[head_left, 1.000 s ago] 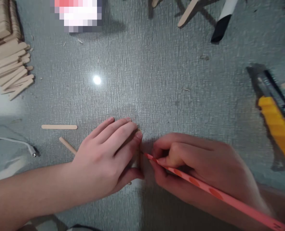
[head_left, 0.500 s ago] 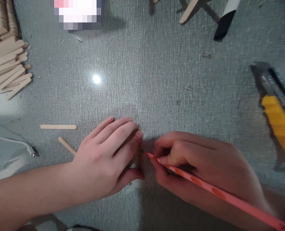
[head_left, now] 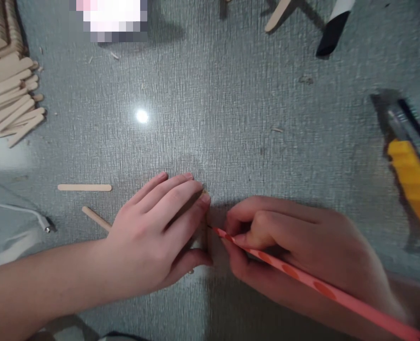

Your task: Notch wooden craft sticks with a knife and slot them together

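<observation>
My left hand lies flat on the grey surface, fingers and thumb pinning down a wooden craft stick, most of which is hidden under the hand. My right hand grips a pink pencil with red dots. The pencil tip touches the stick's right edge just beside my left thumb and fingertips.
A pile of craft sticks lies at the far left. One loose stick and another lie left of my left hand. A white cable is at the left edge. A yellow utility knife lies at the right. A black-and-white tool is at the top.
Almost nothing has changed; both hands hold their places on the stick, and the view has shifted very slightly.
</observation>
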A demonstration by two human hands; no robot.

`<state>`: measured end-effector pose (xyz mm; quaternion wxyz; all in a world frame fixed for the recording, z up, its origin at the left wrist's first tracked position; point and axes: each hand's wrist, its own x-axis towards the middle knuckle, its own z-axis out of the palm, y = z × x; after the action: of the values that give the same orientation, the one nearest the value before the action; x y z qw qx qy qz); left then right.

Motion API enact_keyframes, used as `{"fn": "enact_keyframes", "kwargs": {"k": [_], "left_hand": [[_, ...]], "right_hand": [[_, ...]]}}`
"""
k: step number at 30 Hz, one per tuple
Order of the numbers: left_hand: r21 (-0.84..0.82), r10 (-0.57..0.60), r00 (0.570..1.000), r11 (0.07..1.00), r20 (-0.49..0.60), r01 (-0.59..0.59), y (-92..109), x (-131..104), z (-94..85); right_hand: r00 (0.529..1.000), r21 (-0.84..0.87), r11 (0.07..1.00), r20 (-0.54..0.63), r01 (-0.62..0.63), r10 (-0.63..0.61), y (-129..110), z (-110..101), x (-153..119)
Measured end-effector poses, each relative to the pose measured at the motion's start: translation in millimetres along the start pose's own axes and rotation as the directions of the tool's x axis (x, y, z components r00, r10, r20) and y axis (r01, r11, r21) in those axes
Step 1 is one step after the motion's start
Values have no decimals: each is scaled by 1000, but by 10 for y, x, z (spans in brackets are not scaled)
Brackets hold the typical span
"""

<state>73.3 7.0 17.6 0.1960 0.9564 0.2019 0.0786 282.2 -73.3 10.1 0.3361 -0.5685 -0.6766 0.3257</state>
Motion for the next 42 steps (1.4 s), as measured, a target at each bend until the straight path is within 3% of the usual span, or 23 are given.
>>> {"fn": "enact_keyframes", "kwargs": {"k": [19,42], "left_hand": [[17,-5,1000,1000,28,5,17,46,-18],[11,3,999,1000,33,-4,9,40,-41]], "right_hand": [[998,24,998,0,-57,57,-23,-6,-6],[1000,17,1000,5,-22,22,-31,-22,22]]}}
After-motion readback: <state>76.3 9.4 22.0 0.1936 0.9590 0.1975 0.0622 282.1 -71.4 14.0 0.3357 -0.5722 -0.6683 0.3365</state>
